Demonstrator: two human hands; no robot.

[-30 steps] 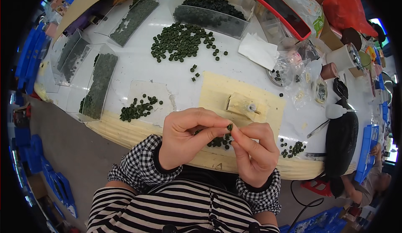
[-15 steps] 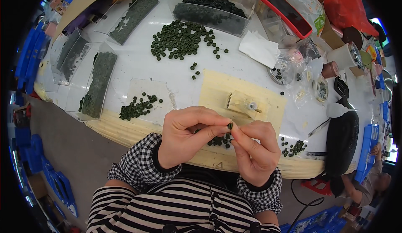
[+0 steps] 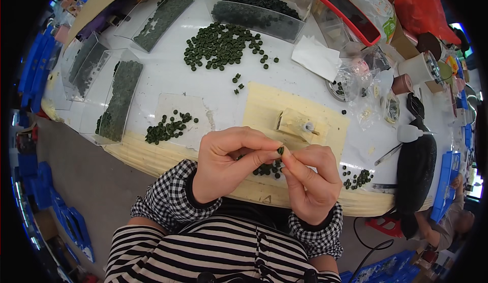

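Observation:
My left hand (image 3: 226,163) and my right hand (image 3: 314,179) meet over the front edge of the table, thumbs and forefingers pinched together. Between the fingertips sits a small dark green round piece (image 3: 280,151), mostly covered by them. Below the hands lies a small pile of green pieces (image 3: 267,170), partly hidden by my left hand. Just beyond, a wooden block (image 3: 295,124) with a whitish tube and a pin at its end stands on a pale yellow board (image 3: 259,102). To the left is another little heap of green pieces (image 3: 168,128).
A large spread of green pieces (image 3: 216,46) lies at the far middle. Clear boxes (image 3: 254,21) of dark pieces line the back and left. At right are a red-cased phone (image 3: 345,13), a white tissue (image 3: 316,58), plastic bags, tweezers (image 3: 387,154) and a black cushion-like object (image 3: 416,171).
Almost nothing differs. Both hands keep their pinch on the small green piece, and the view has shifted very slightly.

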